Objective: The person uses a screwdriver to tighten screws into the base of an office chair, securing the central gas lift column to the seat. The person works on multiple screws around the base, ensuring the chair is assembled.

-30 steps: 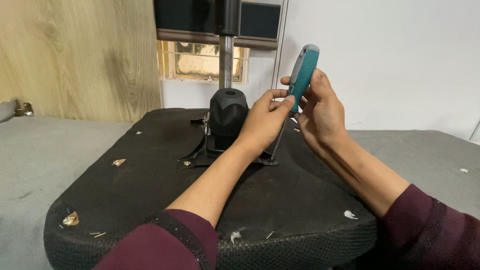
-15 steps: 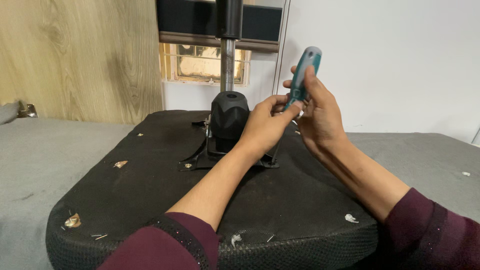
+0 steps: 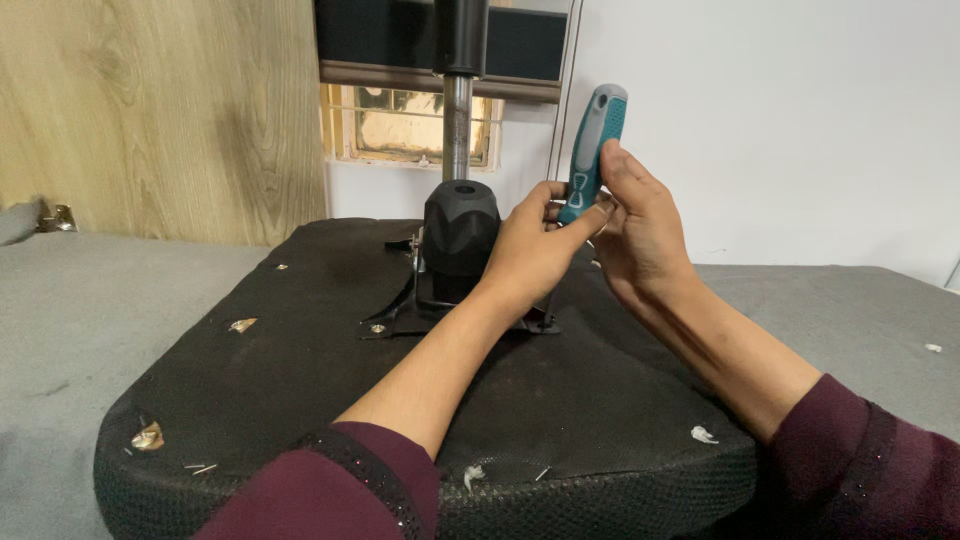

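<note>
An upturned black office-chair seat (image 3: 300,400) lies before me, its mesh underside up. A black metal mounting plate (image 3: 400,318) with a black plastic collar (image 3: 460,238) and a chrome gas-lift column (image 3: 457,125) rises from its middle. My right hand (image 3: 640,235) grips a screwdriver with a teal and grey handle (image 3: 592,150), held nearly upright over the plate's right side. My left hand (image 3: 535,250) pinches the lower end of that handle, right beside the collar. The screwdriver's shaft and tip are hidden behind my hands.
The seat rests on a grey carpeted surface (image 3: 90,330). Small staples and torn fabric bits (image 3: 148,436) dot the seat's rim. A wooden panel (image 3: 160,110) stands at the back left, a white wall (image 3: 780,120) at the back right, the chair's dark base (image 3: 520,45) above.
The screwdriver handle has swung from leaning right to nearly upright. Both hands stayed on it, and the view moved slightly closer.
</note>
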